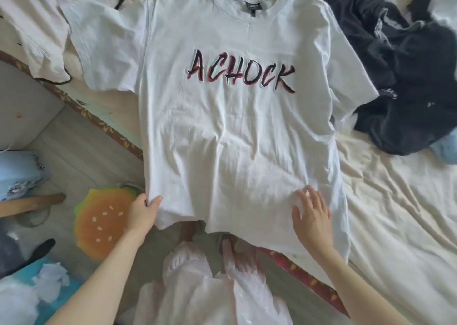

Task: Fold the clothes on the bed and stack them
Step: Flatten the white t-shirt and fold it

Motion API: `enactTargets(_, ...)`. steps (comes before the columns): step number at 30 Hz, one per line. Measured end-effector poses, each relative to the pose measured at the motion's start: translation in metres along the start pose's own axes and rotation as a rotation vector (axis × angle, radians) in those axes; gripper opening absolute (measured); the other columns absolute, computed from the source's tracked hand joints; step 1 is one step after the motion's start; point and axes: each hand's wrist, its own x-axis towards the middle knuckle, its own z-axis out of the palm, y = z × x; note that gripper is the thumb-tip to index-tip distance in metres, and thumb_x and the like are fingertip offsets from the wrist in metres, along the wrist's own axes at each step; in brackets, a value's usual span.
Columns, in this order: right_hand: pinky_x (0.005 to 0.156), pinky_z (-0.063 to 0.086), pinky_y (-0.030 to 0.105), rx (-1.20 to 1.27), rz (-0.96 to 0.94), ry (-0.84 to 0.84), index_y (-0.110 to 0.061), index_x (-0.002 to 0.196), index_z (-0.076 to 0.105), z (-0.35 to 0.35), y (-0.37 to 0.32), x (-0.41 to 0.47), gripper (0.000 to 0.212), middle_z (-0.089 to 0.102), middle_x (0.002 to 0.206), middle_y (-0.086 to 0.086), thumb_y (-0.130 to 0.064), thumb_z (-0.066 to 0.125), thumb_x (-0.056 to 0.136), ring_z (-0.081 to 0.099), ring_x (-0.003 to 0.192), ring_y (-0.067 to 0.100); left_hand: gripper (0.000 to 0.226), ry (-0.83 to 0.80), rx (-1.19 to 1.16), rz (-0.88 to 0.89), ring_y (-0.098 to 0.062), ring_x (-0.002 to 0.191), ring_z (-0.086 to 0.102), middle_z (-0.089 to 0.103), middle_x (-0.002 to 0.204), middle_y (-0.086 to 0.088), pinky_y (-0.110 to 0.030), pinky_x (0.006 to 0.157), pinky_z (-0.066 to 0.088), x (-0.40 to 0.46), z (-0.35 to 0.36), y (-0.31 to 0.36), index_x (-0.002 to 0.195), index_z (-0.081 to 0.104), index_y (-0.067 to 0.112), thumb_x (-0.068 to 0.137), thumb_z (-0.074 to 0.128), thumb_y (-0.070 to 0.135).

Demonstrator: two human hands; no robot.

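1. T-shirt, white, lies front-up and spread across the near-left corner of the bed.
2. Your left hand pinches the near-left hem corner between thumb and fingers.
3. Your right hand rests flat on the near hem, fingers spread.
4. Smooth outward toward the sleeves before folding; keep the hem taut.
5. Dark garment waits far right.

Soft, even daylight fills the scene, bright enough to wash out the white cotton T-shirt with red-and-black lettering. Only faint shadows sit in its wrinkles. Around the shirt, wide-angle distortion bends the frame edges, and the corners look smeared and soft.
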Motion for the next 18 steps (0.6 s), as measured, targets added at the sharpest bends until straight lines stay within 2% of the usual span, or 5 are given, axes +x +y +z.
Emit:
enactTargets(3,0.106,0.032,0.043,0.065,0.109,0.043,-0.006,0.123,0.053,-0.007,0.032,-0.01,0.031,0.04,0.143,0.014,-0.008,0.048,0.093,0.037,0.13,0.033,0.019,-0.024,0.074,-0.042,-0.032,0.089,0.055,0.058,0.091,-0.016,-0.035,0.069,0.037,-0.02,0.009,-0.021,0.091,0.055,-0.003,0.094,0.055,0.017)
enactTargets(7,0.101,0.034,0.049,0.088,0.34,0.1,-0.009,0.138,0.039,-0.01,0.054,-0.01,0.047,0.038,0.145,0.013,-0.02,0.048,0.093,0.037,0.131,0.033,0.024,0.024,0.077,-0.083,-0.036,0.094,0.055,0.057,0.097,-0.02,-0.039,0.075,0.039,-0.041,0.014,-0.043,0.099,0.054,-0.006,0.096,0.051,0.017)
enactTargets(9,0.084,0.044,0.044,0.175,0.472,0.069,-0.007,0.131,0.042,-0.01,0.065,-0.008,0.044,0.049,0.131,0.015,-0.026,0.051,0.092,0.051,0.112,0.034,0.026,0.092,0.075,-0.087,-0.037,0.092,0.054,0.056,0.097,-0.022,-0.041,0.075,0.039,-0.047,0.01,-0.049,0.097,0.053,-0.007,0.096,0.05,0.019)
enactTargets(12,0.053,0.038,0.031,0.382,0.596,-0.025,-0.005,0.104,0.049,-0.006,0.082,-0.013,0.031,0.059,0.097,0.014,-0.032,0.055,0.09,0.053,0.07,0.023,0.029,0.216,0.086,-0.068,-0.034,0.08,0.051,0.055,0.084,-0.017,-0.038,0.068,0.036,-0.054,-0.002,-0.056,0.09,0.054,-0.005,0.095,0.052,0.024)
enactTargets(18,0.062,0.044,0.035,0.48,0.617,-0.092,-0.002,0.102,0.063,0.013,0.092,-0.05,0.024,0.065,0.088,0.016,-0.02,0.05,0.092,0.059,0.072,0.03,0.034,0.382,0.062,-0.099,-0.043,0.103,0.054,0.061,0.108,-0.026,-0.049,0.089,0.045,-0.062,-0.021,-0.058,0.106,0.062,-0.008,0.093,0.059,0.023)
